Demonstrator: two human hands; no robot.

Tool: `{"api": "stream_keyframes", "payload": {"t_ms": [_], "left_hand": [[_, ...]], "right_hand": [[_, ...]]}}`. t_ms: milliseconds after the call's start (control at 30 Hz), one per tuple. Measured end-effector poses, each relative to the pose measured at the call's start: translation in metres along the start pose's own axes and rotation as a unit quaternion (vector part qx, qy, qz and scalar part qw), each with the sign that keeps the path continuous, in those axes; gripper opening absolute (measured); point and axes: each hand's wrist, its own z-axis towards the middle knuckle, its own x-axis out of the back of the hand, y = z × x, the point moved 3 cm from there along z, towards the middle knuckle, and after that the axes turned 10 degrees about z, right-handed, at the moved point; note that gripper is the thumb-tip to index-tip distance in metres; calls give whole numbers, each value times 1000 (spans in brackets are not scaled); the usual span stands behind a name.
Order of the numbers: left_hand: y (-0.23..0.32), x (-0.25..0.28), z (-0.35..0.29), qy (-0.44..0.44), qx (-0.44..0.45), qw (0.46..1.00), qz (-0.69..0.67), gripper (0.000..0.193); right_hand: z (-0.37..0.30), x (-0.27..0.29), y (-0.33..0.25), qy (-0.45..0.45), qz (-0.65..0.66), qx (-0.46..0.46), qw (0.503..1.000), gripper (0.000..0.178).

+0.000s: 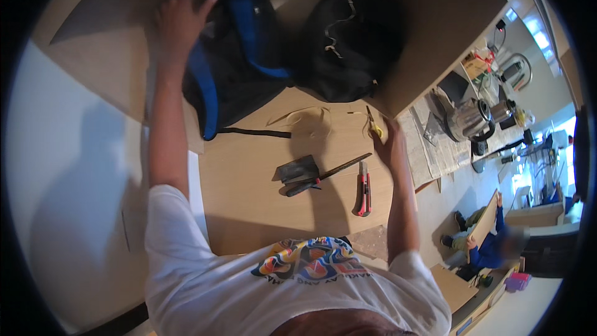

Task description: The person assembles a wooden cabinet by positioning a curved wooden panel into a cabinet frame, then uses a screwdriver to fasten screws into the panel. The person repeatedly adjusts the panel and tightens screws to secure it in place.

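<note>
My left hand (pixel 180 22) is raised with its fingers spread, at the upper left side of a black backpack with blue straps (pixel 233 56). A second black bag (pixel 354 40), with a light cord, leans beside it. My right hand (pixel 390 148) is at the right edge of the wooden board, thumb and fingers apart, close by yellow-handled scissors (pixel 375 129); whether it touches them I cannot tell. Nearer me on the board lie a red utility knife (pixel 364 193), a dark rectangular block (pixel 298 170) and a long, narrow dark tool with a black handle (pixel 342 168).
Wooden panels (pixel 444 31) rise behind and beside the bags. A thin pale strip (pixel 301 111) lies on the board (pixel 249 199). To the right, a worktable (pixel 429 149) carries a metal jug (pixel 471 118) and clutter. Further off, a person in blue (pixel 497 246) holds a board.
</note>
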Motion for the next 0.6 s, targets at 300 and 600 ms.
{"api": "stream_keyframes", "payload": {"t_ms": [300,600], "left_hand": [[11,-81,-20,-331,-57,942,29,75],[134,-50,-240,-288,-104,950,63,37]], "right_hand": [[333,51,-36,42,-32,209,976,85],[203,-32,4,-33,-292,173,940,57]]}}
